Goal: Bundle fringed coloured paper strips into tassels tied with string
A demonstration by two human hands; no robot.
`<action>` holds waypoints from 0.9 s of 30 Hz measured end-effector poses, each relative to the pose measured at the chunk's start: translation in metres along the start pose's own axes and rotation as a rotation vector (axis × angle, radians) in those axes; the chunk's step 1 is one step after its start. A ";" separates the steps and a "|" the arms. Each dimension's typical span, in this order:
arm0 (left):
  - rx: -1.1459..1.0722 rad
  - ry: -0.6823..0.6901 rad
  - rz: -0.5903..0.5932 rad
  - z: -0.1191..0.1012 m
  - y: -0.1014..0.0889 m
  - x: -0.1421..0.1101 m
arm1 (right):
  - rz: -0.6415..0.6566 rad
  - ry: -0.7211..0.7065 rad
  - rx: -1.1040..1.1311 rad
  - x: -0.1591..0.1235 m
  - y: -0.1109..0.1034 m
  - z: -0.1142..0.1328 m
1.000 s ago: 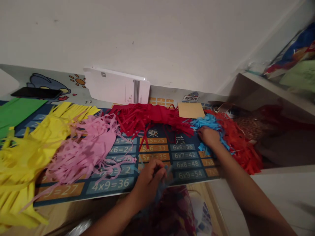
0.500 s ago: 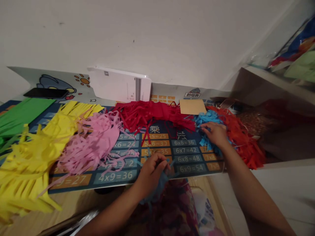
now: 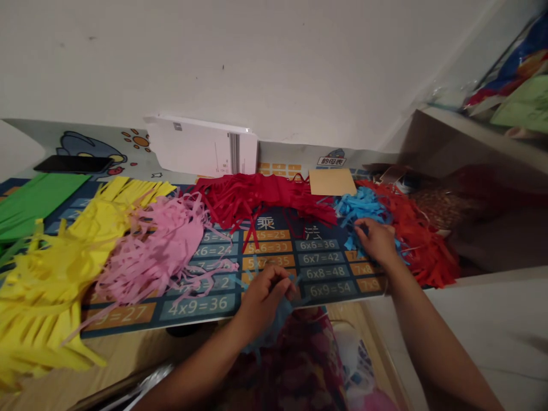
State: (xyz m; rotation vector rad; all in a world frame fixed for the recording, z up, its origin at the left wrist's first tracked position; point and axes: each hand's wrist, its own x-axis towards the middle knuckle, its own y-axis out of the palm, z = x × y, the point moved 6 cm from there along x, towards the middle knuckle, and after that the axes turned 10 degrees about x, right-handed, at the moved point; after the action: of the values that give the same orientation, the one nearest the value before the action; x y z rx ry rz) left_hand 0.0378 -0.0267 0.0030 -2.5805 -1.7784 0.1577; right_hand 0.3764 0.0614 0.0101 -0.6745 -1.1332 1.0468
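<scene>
My left hand (image 3: 264, 298) is closed round a bunch of blue paper strips (image 3: 276, 325) at the near edge of the multiplication-table mat (image 3: 274, 268). My right hand (image 3: 377, 240) rests on the light blue strip pile (image 3: 359, 208), fingers curled and pinching strips there. An orange-red strip pile (image 3: 417, 240) lies just right of that hand. A dark red strip pile (image 3: 261, 200) lies behind the mat's middle.
Pink strips (image 3: 158, 251), yellow strips (image 3: 55, 268) and green paper (image 3: 29, 200) cover the left side. A white box (image 3: 201, 149) and a tan card (image 3: 331, 181) sit by the wall. A black phone (image 3: 72, 164) lies far left. A shelf (image 3: 475, 148) stands at the right.
My right hand has drawn slightly toward me and rightward on the light blue pile. My left hand has shifted a little and keeps its blue strips.
</scene>
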 end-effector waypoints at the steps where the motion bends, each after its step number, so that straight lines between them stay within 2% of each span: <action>1: -0.004 -0.002 0.006 0.001 0.000 0.000 | -0.009 0.009 0.000 -0.002 -0.001 -0.001; 13: -0.003 -0.006 0.007 0.005 0.001 -0.001 | -0.049 0.091 -0.013 -0.011 -0.009 -0.006; 18: 0.020 0.000 0.002 0.005 0.000 0.000 | -0.053 0.094 -0.038 -0.012 -0.013 0.000; 23: 0.029 0.007 0.012 0.002 0.002 -0.001 | 0.118 0.009 -0.095 0.001 0.003 0.016; 27: 0.105 0.016 -0.006 0.003 -0.002 -0.004 | 0.207 0.014 -0.146 0.010 0.011 0.021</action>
State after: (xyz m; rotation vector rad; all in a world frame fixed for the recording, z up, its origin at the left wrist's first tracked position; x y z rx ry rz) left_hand 0.0340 -0.0293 0.0006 -2.4972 -1.7242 0.2236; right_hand 0.3539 0.0732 0.0106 -0.9295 -1.1534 1.1389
